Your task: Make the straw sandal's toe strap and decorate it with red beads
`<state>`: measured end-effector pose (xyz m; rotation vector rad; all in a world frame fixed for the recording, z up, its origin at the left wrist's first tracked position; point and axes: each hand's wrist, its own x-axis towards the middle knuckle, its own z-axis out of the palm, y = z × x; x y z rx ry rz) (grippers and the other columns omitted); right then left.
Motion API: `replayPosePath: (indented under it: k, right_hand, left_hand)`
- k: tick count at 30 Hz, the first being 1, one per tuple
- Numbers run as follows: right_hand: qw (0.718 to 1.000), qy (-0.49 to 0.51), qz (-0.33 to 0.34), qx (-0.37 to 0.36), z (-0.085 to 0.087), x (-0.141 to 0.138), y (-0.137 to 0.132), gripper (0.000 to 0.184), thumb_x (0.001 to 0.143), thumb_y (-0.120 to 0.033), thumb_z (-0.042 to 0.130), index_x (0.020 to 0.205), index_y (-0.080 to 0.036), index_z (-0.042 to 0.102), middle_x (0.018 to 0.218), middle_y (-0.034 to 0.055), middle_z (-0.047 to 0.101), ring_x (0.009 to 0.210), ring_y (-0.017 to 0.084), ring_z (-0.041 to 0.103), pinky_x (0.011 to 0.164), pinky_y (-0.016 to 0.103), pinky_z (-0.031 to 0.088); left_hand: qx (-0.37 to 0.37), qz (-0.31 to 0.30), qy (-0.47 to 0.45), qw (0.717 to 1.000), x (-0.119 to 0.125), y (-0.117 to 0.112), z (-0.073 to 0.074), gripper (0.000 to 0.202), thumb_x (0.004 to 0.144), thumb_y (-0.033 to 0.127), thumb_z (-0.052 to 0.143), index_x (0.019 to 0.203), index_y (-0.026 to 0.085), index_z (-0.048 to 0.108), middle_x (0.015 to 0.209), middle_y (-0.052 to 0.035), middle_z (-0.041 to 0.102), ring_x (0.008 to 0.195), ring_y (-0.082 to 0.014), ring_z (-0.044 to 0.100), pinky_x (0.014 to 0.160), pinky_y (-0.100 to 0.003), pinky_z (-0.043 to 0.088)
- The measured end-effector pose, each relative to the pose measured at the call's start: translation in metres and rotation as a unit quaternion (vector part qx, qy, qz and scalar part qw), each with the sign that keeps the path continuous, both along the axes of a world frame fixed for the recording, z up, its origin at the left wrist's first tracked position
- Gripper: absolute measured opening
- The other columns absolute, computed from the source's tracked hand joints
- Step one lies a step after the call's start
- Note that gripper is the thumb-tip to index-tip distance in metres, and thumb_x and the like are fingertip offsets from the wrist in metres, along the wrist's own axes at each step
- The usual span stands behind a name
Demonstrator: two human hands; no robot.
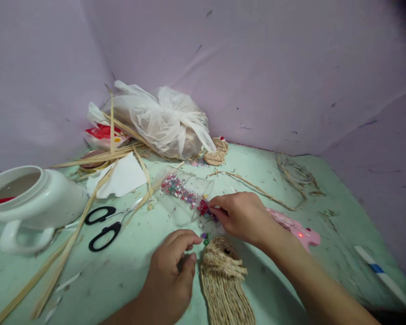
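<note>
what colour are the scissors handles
The scissors handles are black, with plain metal blades; the head view shows them.

**Two bare hands and forearms in the lower half of the frame**

The person's left hand (171, 275) shows in the lower middle of the frame, uncovered from fingertips to wrist, with a short, rounded thumbnail facing the camera. Its left forearm (125, 316), also bare, runs off the bottom edge. The right hand (242, 216), just right of centre, shows its back and knuckles, likewise uncovered. The right forearm (311, 280) is bare all the way to the lower right corner.
</note>
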<state>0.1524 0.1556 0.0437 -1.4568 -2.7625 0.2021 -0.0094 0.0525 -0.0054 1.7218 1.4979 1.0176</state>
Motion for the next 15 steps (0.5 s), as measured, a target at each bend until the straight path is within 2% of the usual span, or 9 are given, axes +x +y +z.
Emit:
replayPosePath:
  k: [7, 12, 15]
  right_hand:
    - [0.999, 0.005, 0.043, -0.006, -0.003, -0.012, -0.002, 0.016, 0.081, -0.026, 0.052, 0.081, -0.026, 0.068, 0.081, -0.0010, 0.069, 0.066, 0.014, 0.062, 0.051, 0.026, 0.025]
    - [0.999, 0.013, 0.026, -0.026, -0.005, -0.019, -0.001, 0.012, 0.072, -0.021, 0.056, 0.074, -0.023, 0.067, 0.076, -0.0006, 0.070, 0.066, 0.016, 0.062, 0.051, 0.027, 0.026]
    - [0.999, 0.022, 0.010, -0.025, 0.000, -0.014, -0.002, 0.013, 0.073, -0.021, 0.055, 0.077, -0.024, 0.068, 0.080, -0.0010, 0.071, 0.069, 0.016, 0.062, 0.053, 0.026, 0.030]
  left_hand:
    - [0.002, 0.001, -0.009, 1.000, 0.001, 0.001, 0.000, 0.024, 0.076, 0.011, 0.044, 0.090, 0.017, 0.062, 0.092, -0.0077, 0.064, 0.078, -0.0169, 0.060, 0.068, -0.027, 0.050]
    - [0.000, -0.006, -0.015, 1.000, 0.000, 0.000, -0.002, 0.023, 0.076, 0.011, 0.045, 0.091, 0.017, 0.062, 0.093, -0.0073, 0.064, 0.084, -0.0175, 0.059, 0.070, -0.027, 0.049]
    - [-0.005, -0.009, -0.017, 1.000, 0.000, 0.000, -0.001, 0.024, 0.076, 0.010, 0.045, 0.092, 0.017, 0.062, 0.093, -0.0066, 0.064, 0.084, -0.0168, 0.059, 0.070, -0.026, 0.049]
